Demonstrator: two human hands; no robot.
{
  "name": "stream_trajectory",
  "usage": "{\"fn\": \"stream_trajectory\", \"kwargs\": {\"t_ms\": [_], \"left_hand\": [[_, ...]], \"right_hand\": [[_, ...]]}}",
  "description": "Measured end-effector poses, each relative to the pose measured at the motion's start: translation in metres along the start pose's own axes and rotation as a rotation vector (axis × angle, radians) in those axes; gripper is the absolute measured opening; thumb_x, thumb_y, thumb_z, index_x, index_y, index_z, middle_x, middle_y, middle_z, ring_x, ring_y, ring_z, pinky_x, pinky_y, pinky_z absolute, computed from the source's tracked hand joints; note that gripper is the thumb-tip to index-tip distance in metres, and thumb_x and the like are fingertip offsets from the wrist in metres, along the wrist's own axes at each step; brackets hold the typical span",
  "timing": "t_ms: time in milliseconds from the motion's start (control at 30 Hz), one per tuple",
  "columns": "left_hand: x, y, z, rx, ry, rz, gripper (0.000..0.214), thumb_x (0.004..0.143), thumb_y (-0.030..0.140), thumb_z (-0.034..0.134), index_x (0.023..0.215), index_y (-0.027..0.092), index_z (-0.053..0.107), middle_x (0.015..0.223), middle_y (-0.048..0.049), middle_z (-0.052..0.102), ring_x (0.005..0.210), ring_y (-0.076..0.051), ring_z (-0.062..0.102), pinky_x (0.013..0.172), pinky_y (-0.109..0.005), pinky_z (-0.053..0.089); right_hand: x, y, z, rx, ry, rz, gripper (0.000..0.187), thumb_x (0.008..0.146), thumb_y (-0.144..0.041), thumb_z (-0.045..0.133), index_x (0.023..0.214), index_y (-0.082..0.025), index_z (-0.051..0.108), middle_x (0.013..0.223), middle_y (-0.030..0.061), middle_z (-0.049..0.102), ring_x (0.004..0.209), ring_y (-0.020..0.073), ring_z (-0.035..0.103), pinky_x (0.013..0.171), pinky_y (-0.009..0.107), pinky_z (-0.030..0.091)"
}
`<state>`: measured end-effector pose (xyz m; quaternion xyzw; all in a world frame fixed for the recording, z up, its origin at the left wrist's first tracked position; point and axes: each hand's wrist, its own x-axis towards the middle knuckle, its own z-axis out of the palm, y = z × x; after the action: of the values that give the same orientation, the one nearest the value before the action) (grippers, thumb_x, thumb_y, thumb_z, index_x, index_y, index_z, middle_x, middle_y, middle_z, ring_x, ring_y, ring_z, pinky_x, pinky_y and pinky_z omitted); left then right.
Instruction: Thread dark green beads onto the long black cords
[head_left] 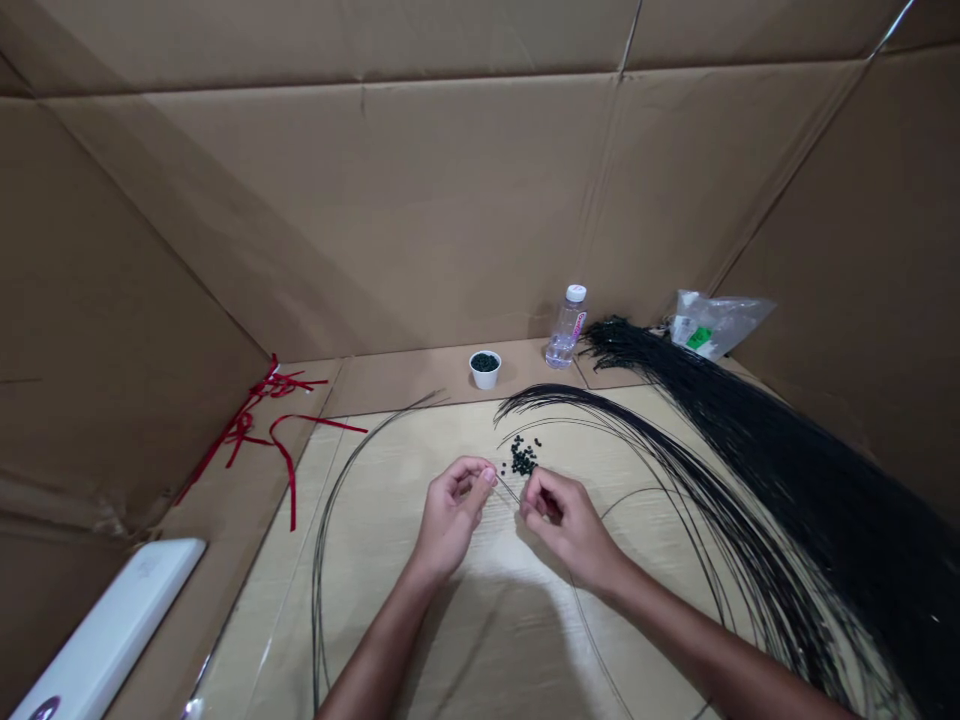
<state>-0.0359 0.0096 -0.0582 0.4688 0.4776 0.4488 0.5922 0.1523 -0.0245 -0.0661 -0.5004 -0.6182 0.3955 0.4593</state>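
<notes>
My left hand (pixel 452 512) is curled, its thumb and fingertips pinched on a thin black strand (pixel 507 489) that runs across to my right hand (pixel 564 520). The right hand is also closed in a pinch on that strand. Just beyond both hands lies a small heap of dark beads (pixel 523 457) on the pale table (pixel 390 560). A few thin black strands (pixel 322 540) curve along the table to the left of my left hand.
A thick bundle of black strands (pixel 795 480) fans over the right side. At the back stand a white cup of dark beads (pixel 484 368), a water bottle (pixel 566 327) and a plastic bag (pixel 712 322). Red ribbon (pixel 262 420) lies left; a white device (pixel 112 630) sits lower left. Cardboard walls (pixel 420 200) enclose everything.
</notes>
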Motion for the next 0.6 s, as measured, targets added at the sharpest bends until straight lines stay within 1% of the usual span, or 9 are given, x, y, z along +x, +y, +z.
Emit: {"fn": "stream_trajectory", "kwargs": {"t_ms": [67, 133, 167, 233, 367, 400, 467, 533, 600], "left_hand": [[0.0, 0.0, 0.001, 0.029, -0.015, 0.02, 0.046, 0.083, 0.06, 0.087, 0.094, 0.017, 0.074, 0.071, 0.0014, 0.06, 0.056, -0.009, 0.041, 0.051, -0.022, 0.03], [0.0, 0.0, 0.002, 0.07, -0.032, 0.057, 0.042, 0.084, 0.057, 0.086, 0.092, 0.017, 0.077, 0.076, -0.0018, 0.066, 0.063, -0.013, 0.051, 0.058, -0.024, 0.038], [0.0, 0.0, 0.003, 0.089, -0.042, 0.074, 0.04, 0.084, 0.055, 0.086, 0.091, 0.017, 0.078, 0.079, -0.0034, 0.07, 0.068, -0.015, 0.056, 0.063, -0.025, 0.042], [0.0, 0.0, 0.004, 0.122, -0.067, 0.093, 0.037, 0.084, 0.052, 0.087, 0.089, 0.017, 0.079, 0.082, -0.0045, 0.072, 0.073, -0.017, 0.059, 0.069, -0.027, 0.045], [0.0, 0.001, 0.002, 0.192, -0.132, 0.102, 0.033, 0.088, 0.05, 0.083, 0.095, 0.017, 0.082, 0.072, -0.0011, 0.065, 0.067, -0.016, 0.053, 0.066, -0.027, 0.042], [0.0, 0.002, 0.001, 0.23, -0.121, 0.122, 0.031, 0.091, 0.048, 0.081, 0.099, 0.018, 0.082, 0.072, -0.001, 0.065, 0.066, -0.016, 0.052, 0.065, -0.027, 0.041], [0.002, 0.003, -0.002, 0.344, -0.049, 0.201, 0.026, 0.094, 0.043, 0.076, 0.102, 0.019, 0.082, 0.075, -0.0018, 0.067, 0.063, -0.016, 0.05, 0.063, -0.027, 0.04], [0.005, 0.003, -0.002, 0.476, 0.029, 0.31, 0.018, 0.095, 0.037, 0.074, 0.099, 0.021, 0.082, 0.079, -0.0034, 0.07, 0.063, -0.017, 0.051, 0.065, -0.029, 0.041], [0.008, 0.002, 0.0, 0.569, 0.047, 0.394, 0.011, 0.093, 0.031, 0.075, 0.097, 0.023, 0.082, 0.085, -0.0051, 0.072, 0.068, -0.019, 0.056, 0.07, -0.031, 0.044]], "right_hand": [[0.001, -0.003, 0.0, 0.046, -0.001, 0.021, 0.011, 0.093, -0.03, 0.066, 0.088, -0.022, 0.062, 0.072, -0.0023, 0.055, 0.067, 0.0163, 0.047, 0.064, 0.029, 0.037], [0.001, -0.004, 0.0, 0.095, -0.006, 0.039, 0.016, 0.098, -0.038, 0.066, 0.098, -0.021, 0.067, 0.078, -0.0006, 0.059, 0.071, 0.0173, 0.051, 0.066, 0.03, 0.039], [0.002, -0.004, 0.0, 0.108, -0.013, 0.045, 0.02, 0.099, -0.041, 0.066, 0.1, -0.021, 0.068, 0.079, -0.0001, 0.061, 0.071, 0.0175, 0.051, 0.066, 0.03, 0.04], [0.002, -0.002, 0.001, 0.118, -0.036, 0.061, 0.026, 0.101, -0.046, 0.066, 0.095, -0.021, 0.07, 0.076, -0.0009, 0.06, 0.069, 0.0169, 0.049, 0.065, 0.03, 0.038], [0.004, 0.006, 0.004, 0.175, -0.031, 0.122, 0.031, 0.1, -0.049, 0.067, 0.086, -0.022, 0.066, 0.068, -0.0032, 0.053, 0.063, 0.0156, 0.044, 0.06, 0.029, 0.034], [0.004, 0.007, 0.005, 0.203, -0.007, 0.133, 0.029, 0.099, -0.047, 0.067, 0.084, -0.022, 0.065, 0.068, -0.0029, 0.053, 0.063, 0.0157, 0.045, 0.06, 0.029, 0.035], [0.006, 0.008, 0.005, 0.258, 0.049, 0.151, 0.024, 0.095, -0.042, 0.068, 0.083, -0.022, 0.064, 0.071, -0.0016, 0.055, 0.066, 0.0165, 0.047, 0.061, 0.029, 0.037], [0.007, 0.007, 0.005, 0.295, 0.091, 0.163, 0.019, 0.092, -0.037, 0.068, 0.082, -0.022, 0.063, 0.073, -0.0001, 0.058, 0.069, 0.0174, 0.05, 0.063, 0.029, 0.04], [0.007, 0.006, 0.005, 0.302, 0.108, 0.167, 0.015, 0.09, -0.034, 0.068, 0.081, -0.022, 0.063, 0.073, 0.0006, 0.059, 0.069, 0.0179, 0.051, 0.063, 0.029, 0.041]]}}
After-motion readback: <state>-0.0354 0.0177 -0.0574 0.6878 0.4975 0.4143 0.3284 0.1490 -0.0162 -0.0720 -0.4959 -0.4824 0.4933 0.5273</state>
